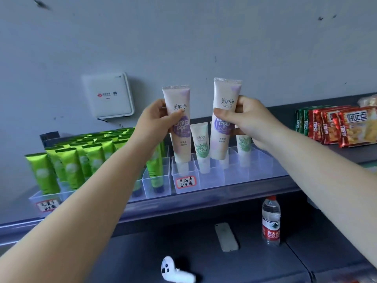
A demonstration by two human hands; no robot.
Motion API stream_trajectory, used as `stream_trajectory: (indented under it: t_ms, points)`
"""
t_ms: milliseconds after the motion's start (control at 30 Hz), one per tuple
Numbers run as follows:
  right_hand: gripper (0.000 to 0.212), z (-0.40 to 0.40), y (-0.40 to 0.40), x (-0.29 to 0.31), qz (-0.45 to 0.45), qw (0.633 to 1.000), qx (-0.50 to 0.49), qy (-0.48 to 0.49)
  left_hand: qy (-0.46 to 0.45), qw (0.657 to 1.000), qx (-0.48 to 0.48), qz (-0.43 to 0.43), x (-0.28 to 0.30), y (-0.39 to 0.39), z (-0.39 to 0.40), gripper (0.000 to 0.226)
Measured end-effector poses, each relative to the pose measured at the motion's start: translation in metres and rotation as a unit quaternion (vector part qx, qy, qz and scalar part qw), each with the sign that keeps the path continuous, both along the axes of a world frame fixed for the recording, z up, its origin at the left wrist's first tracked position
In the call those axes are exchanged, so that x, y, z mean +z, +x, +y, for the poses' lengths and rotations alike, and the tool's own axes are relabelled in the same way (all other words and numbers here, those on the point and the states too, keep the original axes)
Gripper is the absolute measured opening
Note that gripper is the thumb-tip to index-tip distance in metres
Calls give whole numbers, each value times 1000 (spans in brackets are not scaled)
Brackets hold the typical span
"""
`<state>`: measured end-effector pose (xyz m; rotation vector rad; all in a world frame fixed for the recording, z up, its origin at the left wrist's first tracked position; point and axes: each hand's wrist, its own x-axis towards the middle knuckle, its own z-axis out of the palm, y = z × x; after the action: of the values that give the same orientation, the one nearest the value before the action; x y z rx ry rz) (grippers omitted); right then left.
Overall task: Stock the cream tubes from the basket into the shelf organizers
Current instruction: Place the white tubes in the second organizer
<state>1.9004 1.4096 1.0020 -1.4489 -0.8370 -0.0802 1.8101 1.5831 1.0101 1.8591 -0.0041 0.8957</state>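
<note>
My left hand (157, 117) grips a pink-and-purple cream tube (179, 127), upright, cap down inside the front left slot of the clear shelf organizer (212, 176). In my right hand (246, 119) is a second, matching cream tube (224, 111), held upright with its cap in a slot further right. Two smaller white-and-green tubes (202, 148) (243, 148) stand in slots behind them. A handwritten red-bordered label (186, 182) is on the organizer's front. The basket is out of view.
Several green tubes (69, 164) fill another clear organizer to the left. Red snack packets (338, 127) lie on the shelf at right. On the lower shelf stand a water bottle (271, 221), a phone (226, 236) and a white plush toy (175, 271). A white wall box (108, 94) hangs behind.
</note>
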Motion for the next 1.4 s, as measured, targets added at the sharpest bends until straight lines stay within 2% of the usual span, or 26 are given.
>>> stream_trajectory:
  t_ms: [333,667,967,1400]
  points:
    - [22,45,28,-21,-34,996,-40,-68,16,994,107,-35,-33,19,3,17]
    - [29,52,40,-50,-54,987,-71,-132,16,993,116,13,-64,34,1,14]
    - [40,53,49,-73,-29,984,-76,-160,17,990,126,63,-79,38,7,17]
    - [42,54,47,-79,-61,977,-98,-180,-35,990,119,70,-85,40,15,19]
